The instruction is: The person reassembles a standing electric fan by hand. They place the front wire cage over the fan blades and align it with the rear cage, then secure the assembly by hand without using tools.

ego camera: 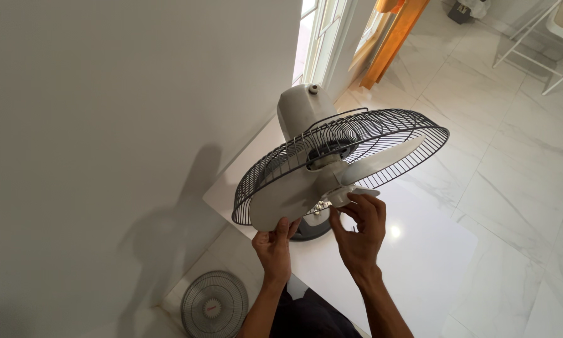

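With its front grille off, the fan stands at frame centre on the white tabletop, rear cage and pale blades exposed. Left hand grips the lower edge of one blade, fingers curled over it. Right hand is pinched on the white hub cap at the blade centre, thumb and fingertips closed round it. Grey motor housing sits behind the cage. Detached front grille lies flat on the marble floor, lower left, by the wall.
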